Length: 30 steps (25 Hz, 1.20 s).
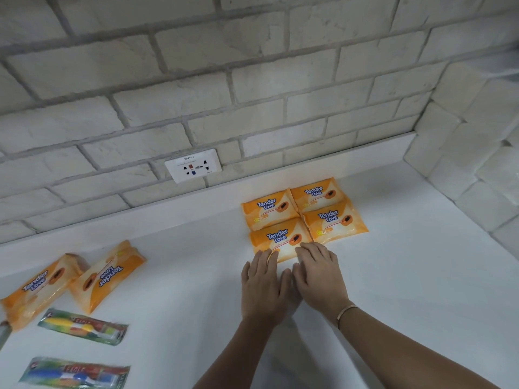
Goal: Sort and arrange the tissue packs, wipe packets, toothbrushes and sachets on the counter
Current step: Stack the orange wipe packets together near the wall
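Note:
Several orange "Tender Love" wipe packets lie in a two-by-two block near the back wall; the nearest is the front-left packet (278,238). My left hand (264,290) and my right hand (318,276) lie flat side by side, fingers straight, fingertips touching that packet's near edge. Two more orange wipe packets (108,275) (39,287) lie loose and slanted at the left. Below them lie two packaged toothbrushes, a yellow one (82,327) and a blue one (75,373).
The white counter (407,290) ends at a white brick wall behind and a brick corner on the right. A wall socket plate (193,165) sits just above the counter's back ledge.

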Motion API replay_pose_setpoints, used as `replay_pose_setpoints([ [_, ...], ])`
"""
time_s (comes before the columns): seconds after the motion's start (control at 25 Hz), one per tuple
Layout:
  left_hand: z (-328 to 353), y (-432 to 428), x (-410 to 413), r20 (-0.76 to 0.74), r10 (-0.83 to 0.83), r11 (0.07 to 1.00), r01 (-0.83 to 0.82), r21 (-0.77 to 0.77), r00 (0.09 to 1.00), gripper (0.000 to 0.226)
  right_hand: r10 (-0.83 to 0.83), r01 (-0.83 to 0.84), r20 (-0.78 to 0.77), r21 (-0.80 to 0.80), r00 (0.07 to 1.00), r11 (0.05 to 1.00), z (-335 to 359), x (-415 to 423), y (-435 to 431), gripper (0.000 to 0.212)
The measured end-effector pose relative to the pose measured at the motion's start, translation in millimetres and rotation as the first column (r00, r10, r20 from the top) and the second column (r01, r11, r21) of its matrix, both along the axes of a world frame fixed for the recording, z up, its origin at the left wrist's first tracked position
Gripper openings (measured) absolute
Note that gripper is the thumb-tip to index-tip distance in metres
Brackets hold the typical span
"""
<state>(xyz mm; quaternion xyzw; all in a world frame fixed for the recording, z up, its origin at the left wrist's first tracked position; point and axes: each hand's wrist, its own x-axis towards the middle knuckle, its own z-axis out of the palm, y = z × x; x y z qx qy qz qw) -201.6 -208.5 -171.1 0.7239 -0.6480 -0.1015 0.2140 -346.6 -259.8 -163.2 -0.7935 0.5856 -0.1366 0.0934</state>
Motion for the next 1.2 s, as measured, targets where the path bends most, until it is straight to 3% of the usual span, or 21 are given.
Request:
replay_pose_setpoints([
  [0.16, 5, -1, 1, -0.011, -0.026, 0.999, 0.027, 0.027, 1.0, 0.086, -0.003, 0.004, 0.013, -0.023, 1.0, 1.0, -1, -1, 0, 0.054],
  [0.36, 0, 0, 3, -0.033, 0.001, 0.998, -0.003, -0.066, 0.999, 0.057, -0.079, 0.079, 0.011, -0.049, 0.997, 0.996, 3, -2, 2, 0.05],
  [0.64, 2, 0, 3, -0.031, 0.016, 0.997, -0.018, -0.076, 0.999, 0.048, -0.065, 0.068, 0.053, -0.054, 0.997, 0.996, 3, -5, 4, 0.047],
  [0.76, 9, 1, 7, -0.209, 0.058, 0.995, -0.074, -0.069, 0.976, 0.045, -0.065, 0.07, 0.083, -0.059, 0.994, 0.996, 5, -5, 7, 0.039],
  [0.88, 21, 5, 16, -0.497, 0.128, 0.98, -0.186, -0.069, 0.858, 0.035, -0.086, 0.096, 0.134, -0.069, 0.987, 0.993, 14, -3, 13, 0.036],
  [1.0, 36, 17, 34, -0.571, 0.134, 0.966, -0.235, -0.107, 0.81, 0.024, -0.121, 0.15, 0.277, -0.089, 0.953, 0.985, 34, 12, 23, 0.043],
  [1.2, 74, 48, 62, -0.761, 0.219, 0.914, -0.401, -0.059, 0.611, 0.026, -0.083, 0.155, 0.453, -0.123, 0.888, 0.98, 70, 64, 45, 0.047],
])
